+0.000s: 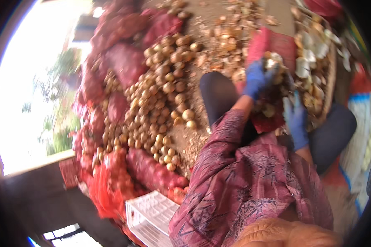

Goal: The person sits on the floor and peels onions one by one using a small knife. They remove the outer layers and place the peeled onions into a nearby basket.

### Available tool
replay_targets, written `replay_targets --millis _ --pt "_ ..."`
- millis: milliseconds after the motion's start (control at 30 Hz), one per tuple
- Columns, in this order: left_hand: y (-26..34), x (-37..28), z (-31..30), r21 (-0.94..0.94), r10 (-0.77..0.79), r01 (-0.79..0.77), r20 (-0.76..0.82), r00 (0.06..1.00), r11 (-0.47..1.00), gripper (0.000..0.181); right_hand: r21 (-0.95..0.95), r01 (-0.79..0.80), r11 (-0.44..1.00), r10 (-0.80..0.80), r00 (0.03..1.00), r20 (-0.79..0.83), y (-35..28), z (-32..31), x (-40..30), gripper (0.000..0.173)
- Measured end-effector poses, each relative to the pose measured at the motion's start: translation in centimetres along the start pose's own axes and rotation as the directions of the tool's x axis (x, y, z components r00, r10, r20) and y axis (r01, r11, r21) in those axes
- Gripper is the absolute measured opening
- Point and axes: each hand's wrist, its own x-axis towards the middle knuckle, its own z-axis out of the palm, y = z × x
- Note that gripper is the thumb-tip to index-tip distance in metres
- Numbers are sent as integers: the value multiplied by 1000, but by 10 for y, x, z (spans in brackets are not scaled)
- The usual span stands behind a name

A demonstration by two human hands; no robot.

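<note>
My left hand (256, 78), in a blue glove, is closed around an onion (274, 60) with a pale, shiny top. Close by on the right, between my knees, is my right hand (297, 123), in a blue glove with whitish fingers. Its fingers point up toward the onion. Motion blur hides whether they grip anything. Under and beyond the left hand lies red material (283, 46). Papery onion skins (310, 61) fill a shallow container (330, 77) just right of my hands.
A large heap of brown onions (154, 98) spreads over the floor at left. Red mesh sacks (123, 61) line its far side. Loose skins (228, 40) litter the floor ahead. A white plastic crate (151, 213) stands at lower left, and a whitish sack (358, 132) lies at right.
</note>
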Motion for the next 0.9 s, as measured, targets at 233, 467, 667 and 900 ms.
replay_targets --millis 233,467,667,900 --pt "-31 -3 18 -274 49 -65 -64 997 959 40 -194 229 954 -252 962 -102 3 8 0 46" --pt "1 -8 12 -210 92 -102 -56 994 972 40 -307 193 932 -229 970 -84 5 7 -7 53" --pt "-12 -7 18 4 117 -117 -76 990 993 38 -466 148 873 -182 983 -29 5 16 -4 56" --pt "10 -14 23 234 80 -57 -91 993 971 55 -532 48 846 -85 995 -45 3 16 0 58"
